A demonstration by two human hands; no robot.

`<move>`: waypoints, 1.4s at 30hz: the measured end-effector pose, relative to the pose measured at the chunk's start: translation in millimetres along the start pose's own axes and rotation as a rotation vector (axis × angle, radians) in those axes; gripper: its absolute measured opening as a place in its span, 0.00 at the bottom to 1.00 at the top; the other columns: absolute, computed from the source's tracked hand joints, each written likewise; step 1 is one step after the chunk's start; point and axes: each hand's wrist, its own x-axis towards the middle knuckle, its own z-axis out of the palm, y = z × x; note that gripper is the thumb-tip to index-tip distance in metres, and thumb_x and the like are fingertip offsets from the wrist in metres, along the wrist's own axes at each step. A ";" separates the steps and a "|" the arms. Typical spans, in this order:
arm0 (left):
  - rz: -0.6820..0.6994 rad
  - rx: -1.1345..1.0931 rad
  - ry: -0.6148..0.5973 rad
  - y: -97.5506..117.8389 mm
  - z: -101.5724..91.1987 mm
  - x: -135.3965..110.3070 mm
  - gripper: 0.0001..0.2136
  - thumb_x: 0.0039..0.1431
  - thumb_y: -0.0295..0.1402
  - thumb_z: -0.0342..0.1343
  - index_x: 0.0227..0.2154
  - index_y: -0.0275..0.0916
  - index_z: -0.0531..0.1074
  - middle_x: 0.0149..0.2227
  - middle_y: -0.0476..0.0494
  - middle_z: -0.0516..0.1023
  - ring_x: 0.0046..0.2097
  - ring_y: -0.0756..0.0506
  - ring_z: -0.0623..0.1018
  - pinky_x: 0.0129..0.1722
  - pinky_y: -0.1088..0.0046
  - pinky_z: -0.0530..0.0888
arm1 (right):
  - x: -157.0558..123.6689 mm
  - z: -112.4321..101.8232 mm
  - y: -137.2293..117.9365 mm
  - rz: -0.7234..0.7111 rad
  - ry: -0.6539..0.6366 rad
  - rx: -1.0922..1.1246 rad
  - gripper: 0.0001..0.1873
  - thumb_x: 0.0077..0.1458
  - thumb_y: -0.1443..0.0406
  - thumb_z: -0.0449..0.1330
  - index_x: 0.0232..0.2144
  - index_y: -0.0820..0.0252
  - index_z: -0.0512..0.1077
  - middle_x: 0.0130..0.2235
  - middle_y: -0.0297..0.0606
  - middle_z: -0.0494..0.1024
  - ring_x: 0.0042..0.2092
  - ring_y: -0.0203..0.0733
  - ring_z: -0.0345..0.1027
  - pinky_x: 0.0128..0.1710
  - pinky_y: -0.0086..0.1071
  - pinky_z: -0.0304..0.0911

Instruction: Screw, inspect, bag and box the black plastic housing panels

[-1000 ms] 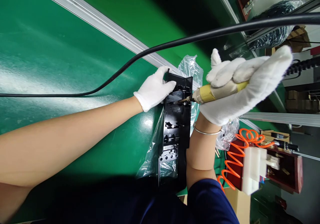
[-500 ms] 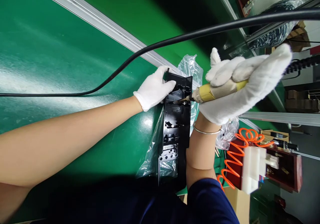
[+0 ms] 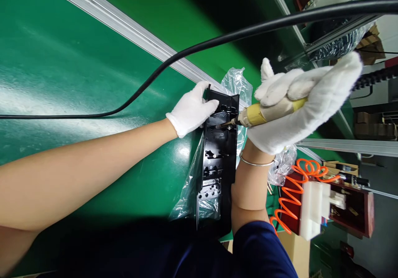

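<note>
A long black plastic housing [image 3: 217, 141] with ribs and screw posts lies on the green bench, partly over a clear plastic bag. My left hand [image 3: 193, 109], in a white glove, grips its far left edge with thumb and fingers. In my right hand [image 3: 289, 100], also gloved, is a power screwdriver [image 3: 253, 114] with yellow bands, fingers wrapped round its body. Its thin bit slants left into the housing near a small post, close to my left thumb. Whether a screw sits under the tip is too small to tell.
A black cable [image 3: 186, 52] runs across the view above my hands. An aluminium rail [image 3: 130, 29] crosses the green bench [image 3: 93, 83]. Clear plastic bags [image 3: 238, 81] lie around the housing. At right are an orange coiled hose [image 3: 292, 191], a white block [image 3: 311, 209] and a dark red box [image 3: 357, 216].
The black cable has shifted slightly upward at the right. My right hand has moved a touch to the left on the screwdriver's rear; the housing and left hand stay put.
</note>
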 end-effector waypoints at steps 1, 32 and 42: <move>0.003 -0.002 0.001 -0.1 0.1 0.1 0.19 0.59 0.35 0.55 0.54 0.40 0.69 0.24 0.52 0.71 0.30 0.42 0.77 0.40 0.61 0.77 | -0.1 0.2 -0.5 0.011 0.003 -0.003 0.21 0.70 0.73 0.43 0.23 0.57 0.59 0.20 0.15 0.66 0.20 0.22 0.65 0.44 0.30 0.79; -0.007 0.012 0.006 0.4 -0.8 0.3 0.20 0.59 0.35 0.55 0.55 0.39 0.69 0.23 0.52 0.71 0.29 0.42 0.77 0.39 0.61 0.77 | -0.8 -1.1 1.8 -0.064 -0.023 0.000 0.17 0.67 0.71 0.45 0.27 0.57 0.63 0.22 0.17 0.64 0.21 0.21 0.65 0.44 0.29 0.78; -0.013 0.019 -0.003 0.7 -1.1 0.2 0.20 0.60 0.35 0.55 0.55 0.40 0.68 0.24 0.52 0.71 0.29 0.43 0.77 0.38 0.63 0.76 | -1.8 2.8 -3.3 -0.012 0.044 -0.037 0.20 0.68 0.73 0.42 0.26 0.55 0.64 0.22 0.19 0.62 0.20 0.22 0.64 0.44 0.29 0.79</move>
